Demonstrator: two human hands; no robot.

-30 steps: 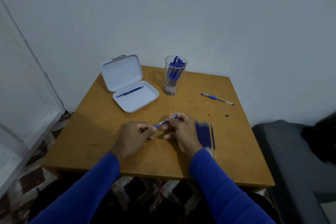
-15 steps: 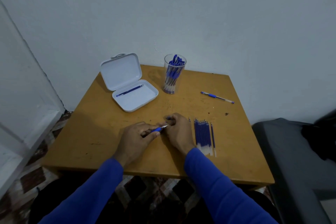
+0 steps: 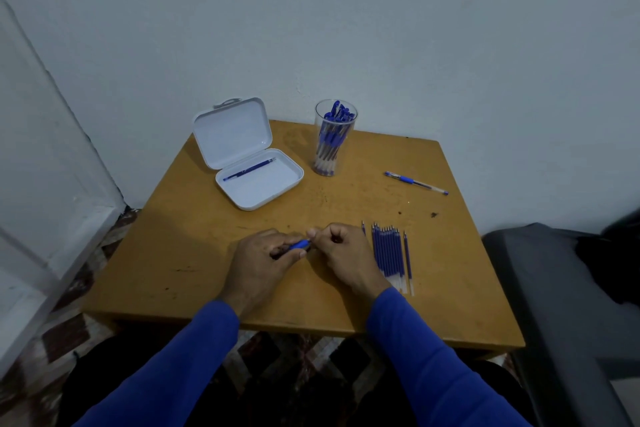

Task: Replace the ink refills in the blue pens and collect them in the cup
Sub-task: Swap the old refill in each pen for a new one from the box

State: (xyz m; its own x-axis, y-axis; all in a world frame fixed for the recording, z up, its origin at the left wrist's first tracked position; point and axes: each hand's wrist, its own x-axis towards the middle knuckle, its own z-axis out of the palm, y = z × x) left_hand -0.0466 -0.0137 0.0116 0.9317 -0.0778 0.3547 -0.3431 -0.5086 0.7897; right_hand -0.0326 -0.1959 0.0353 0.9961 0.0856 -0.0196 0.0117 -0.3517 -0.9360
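My left hand [image 3: 263,262] is curled round a blue pen [image 3: 300,245], holding it low over the middle of the table [image 3: 166,253], a little toward the near edge. Only a short blue stretch of the pen shows between my hands. My right hand [image 3: 341,253] meets it at that end, fingers [image 3: 313,233] bent and pinching at the pen's tip; what exactly they pinch is too small to tell.

Just right of my right hand, refills [image 3: 389,253] lie side by side in a row, pointing toward the far edge, with one [image 3: 407,258] slightly apart on the right. The cup [image 3: 334,139] stands upright near the far edge, about midway along it, full of blue pens. Left of it, near the far left corner, a white case [image 3: 249,163] lies open with its lid raised and one refill [image 3: 249,169] inside the base. A loose pen [image 3: 415,183] lies toward the far right corner, well apart from the cup.
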